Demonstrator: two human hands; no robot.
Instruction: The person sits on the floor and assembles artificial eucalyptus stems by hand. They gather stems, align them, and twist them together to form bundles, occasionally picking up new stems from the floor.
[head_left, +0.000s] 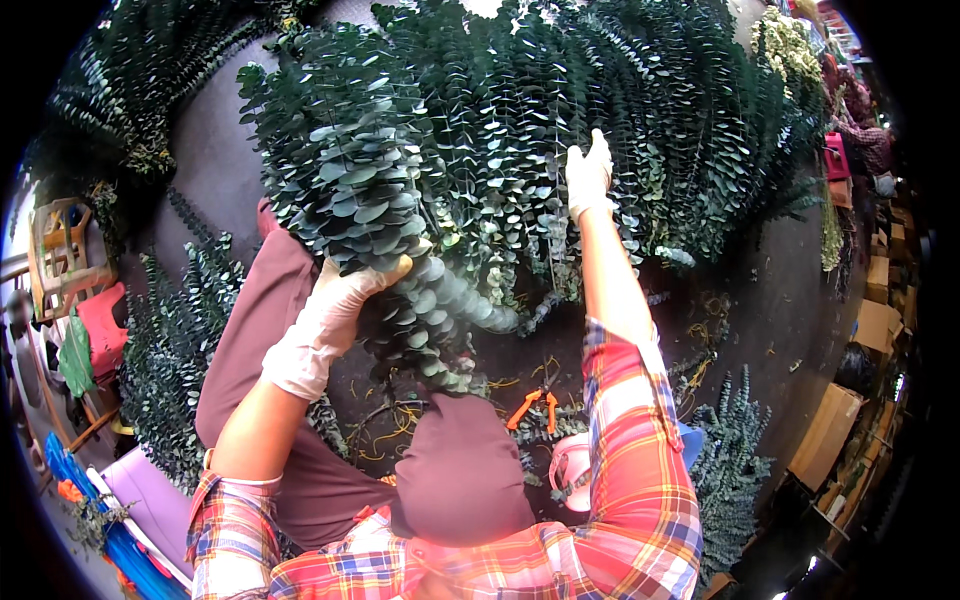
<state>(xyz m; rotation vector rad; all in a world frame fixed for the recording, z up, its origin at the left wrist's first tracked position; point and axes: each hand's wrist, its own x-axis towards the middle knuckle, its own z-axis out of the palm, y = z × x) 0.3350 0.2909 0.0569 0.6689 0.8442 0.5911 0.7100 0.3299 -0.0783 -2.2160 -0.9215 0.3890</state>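
"So, what do you have on the left side?"

"From my seat I see the left hand (335, 315), white-gloved, with its fingers closed around a bundle of leafy branches (365, 190). Round grey-green leaves fan out beyond the grip, and more hang below it, reaching toward the right knee (465, 465)."

"Where is that bundle exactly?"

"Ahead of the body, just right of the left leg (255, 335). In my view it overlaps the near left end of a broad heap of the same foliage (600, 100)."

"And the other side?"

"I have the right hand (590, 178) stretched out over the middle of that heap, gloved too. Thumb and forefinger point away from me, slightly apart. I can't tell whether the rest grip a stem."

"Anything on the floor (800, 320)?"

"Pruning shears (522, 410) with orange handles, lying just beyond the right knee, with yellow strands (405, 425) scattered nearby. I also see a smaller pile of branches (170, 370) to the left of the legs, another bunch (735, 450) beside the right sleeve (645, 450), and cardboard boxes (828, 430) along the right edge."
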